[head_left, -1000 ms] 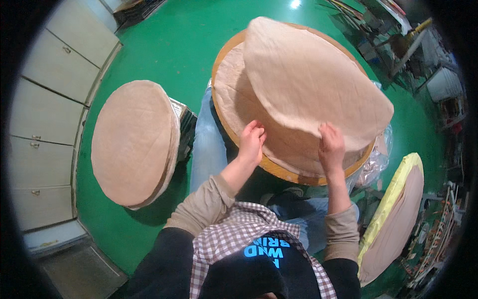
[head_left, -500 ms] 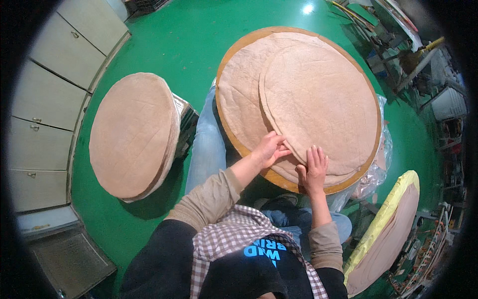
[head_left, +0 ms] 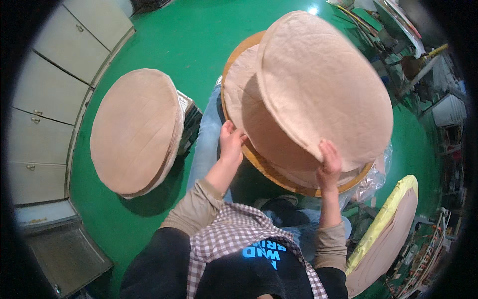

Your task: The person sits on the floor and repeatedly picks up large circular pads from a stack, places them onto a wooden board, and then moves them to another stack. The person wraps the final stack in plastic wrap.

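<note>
A large round tan sheet (head_left: 323, 89) with a slightly thick edge is lifted and tilted above a round wooden board (head_left: 269, 172). My right hand (head_left: 329, 162) grips its near edge, the fingers on the upper face. Another round tan sheet (head_left: 241, 94) lies flat on the board, partly covered by the raised one and its shadow. At the board's left rim is my left hand (head_left: 231, 145), fingers loosely bent and apart beside the lower sheet's edge. Whether the left fingertips touch that edge is hard to tell.
To the left, a stack of similar round sheets (head_left: 134, 132) rests on a dark crate (head_left: 190, 122). At the lower right, more tan sheets (head_left: 386, 244) lie on yellow wrapping (head_left: 381, 214). Clear plastic (head_left: 371, 184) hangs by the board. Cabinets (head_left: 45, 94) line the left; tools crowd the right.
The top sheet has been raised off the board and tilted, its near edge in my right hand. My left hand has let go of that edge and moved left to the board's rim.
</note>
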Motion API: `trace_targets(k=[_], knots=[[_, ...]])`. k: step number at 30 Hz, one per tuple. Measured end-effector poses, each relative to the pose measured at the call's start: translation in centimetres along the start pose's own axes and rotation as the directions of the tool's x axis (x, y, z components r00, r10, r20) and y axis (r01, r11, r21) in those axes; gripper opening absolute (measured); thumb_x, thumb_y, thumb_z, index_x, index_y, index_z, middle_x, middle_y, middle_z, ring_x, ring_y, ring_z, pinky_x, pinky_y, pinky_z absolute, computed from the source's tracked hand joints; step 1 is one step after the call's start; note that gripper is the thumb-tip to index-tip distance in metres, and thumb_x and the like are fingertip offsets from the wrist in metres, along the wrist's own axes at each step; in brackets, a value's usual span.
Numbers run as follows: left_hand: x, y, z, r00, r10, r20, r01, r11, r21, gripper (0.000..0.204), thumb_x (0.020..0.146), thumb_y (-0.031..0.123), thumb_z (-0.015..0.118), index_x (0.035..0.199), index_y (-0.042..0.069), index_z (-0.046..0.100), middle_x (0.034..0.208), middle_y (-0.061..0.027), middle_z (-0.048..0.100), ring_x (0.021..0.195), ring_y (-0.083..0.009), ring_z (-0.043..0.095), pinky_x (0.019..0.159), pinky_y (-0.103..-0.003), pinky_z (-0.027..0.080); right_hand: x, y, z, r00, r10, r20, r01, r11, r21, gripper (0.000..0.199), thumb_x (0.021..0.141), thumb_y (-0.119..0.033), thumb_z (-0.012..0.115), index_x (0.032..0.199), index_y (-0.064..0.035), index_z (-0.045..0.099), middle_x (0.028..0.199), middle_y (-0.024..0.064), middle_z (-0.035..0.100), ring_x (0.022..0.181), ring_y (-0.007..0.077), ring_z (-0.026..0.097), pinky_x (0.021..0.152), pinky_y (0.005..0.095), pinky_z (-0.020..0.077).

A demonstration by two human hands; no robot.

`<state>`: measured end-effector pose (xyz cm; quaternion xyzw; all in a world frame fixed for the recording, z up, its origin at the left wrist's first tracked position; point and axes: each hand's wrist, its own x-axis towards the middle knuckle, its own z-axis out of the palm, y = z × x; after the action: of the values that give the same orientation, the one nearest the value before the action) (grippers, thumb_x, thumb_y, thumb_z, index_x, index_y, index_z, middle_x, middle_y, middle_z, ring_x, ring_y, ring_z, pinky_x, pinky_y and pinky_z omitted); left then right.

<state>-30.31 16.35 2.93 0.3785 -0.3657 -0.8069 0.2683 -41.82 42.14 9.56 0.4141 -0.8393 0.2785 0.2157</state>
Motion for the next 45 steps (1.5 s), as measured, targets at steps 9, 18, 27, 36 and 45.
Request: trace_targets(k=[9,18,27,36,45], knots=[[0.9,-2.4,-0.5,0.97,-0.08,0.23,0.14,0.957,-0.256,0.028,0.094,0.02,0.048,0.113,-0.001,0.05,0.115,-0.0114,0.057,0.107,-0.0229,0.056,0.093,-0.036,0.045,-4.2,-2.4,5.7,0.99,-0.025,0.142,0.031,0.999,-0.038,0.03,0.075,-0.006,0.056,0.103,-0.0086,0.063,0.11,0.0091,0.063,0.106,0.0291,0.056,0.089,0.0435,0.0428],[-2.1,-2.1,1.3,0.837,-0.261,0.481,0.397,0.894,-0.207,0.035,0.096,0.025,0.043,0.123,0.002,0.043,0.121,-0.0141,0.054,0.113,-0.0257,0.053,0.094,-0.043,0.045,-4.0,-6.4,9.4,0.971,0.028,0.238,-0.008,0.997,-0.082,0.038,0.077,-0.019,0.061,0.114,-0.0102,0.058,0.123,0.0146,0.053,0.117,0.0339,0.045,0.097,0.0494,0.0338],[-1.8,-1.7,1.4,0.948,-0.173,0.265,0.196,0.979,-0.063,0.046,0.094,0.02,0.05,0.134,0.012,0.03,0.114,-0.01,0.051,0.109,-0.0226,0.05,0.093,-0.037,0.043,13.3,-6.1,-2.1,0.958,0.159,0.24,-0.114,0.975,-0.192,0.016,0.078,-0.009,0.056,0.091,-0.0101,0.064,0.082,0.0125,0.065,0.078,0.0298,0.064,0.066,0.0416,0.0505],[0.6,-1.6,2.3,0.97,-0.166,0.179,0.151,0.984,0.096,0.051,0.085,0.003,0.052,0.132,-0.005,0.036,0.128,-0.0143,0.047,0.11,-0.0185,0.05,0.088,-0.027,0.044,-5.0,1.8,0.3,0.995,0.098,0.026,-0.095,0.991,-0.095,0.047,0.061,0.01,0.048,0.103,-0.0051,0.061,0.108,0.0138,0.063,0.107,0.0325,0.057,0.088,0.0427,0.0463],[-2.6,-2.6,5.7,0.964,-0.027,0.263,-0.022,0.983,0.181,0.044,0.086,0.002,0.052,0.128,-0.004,0.041,0.121,-0.0123,0.05,0.11,-0.0179,0.05,0.093,-0.029,0.041,-4.1,9.4,4.1,0.927,0.375,0.022,-0.368,0.919,-0.143,0.049,0.066,0.005,0.046,0.111,-0.008,0.059,0.108,0.0155,0.062,0.099,0.0347,0.059,0.084,0.043,0.0476]])
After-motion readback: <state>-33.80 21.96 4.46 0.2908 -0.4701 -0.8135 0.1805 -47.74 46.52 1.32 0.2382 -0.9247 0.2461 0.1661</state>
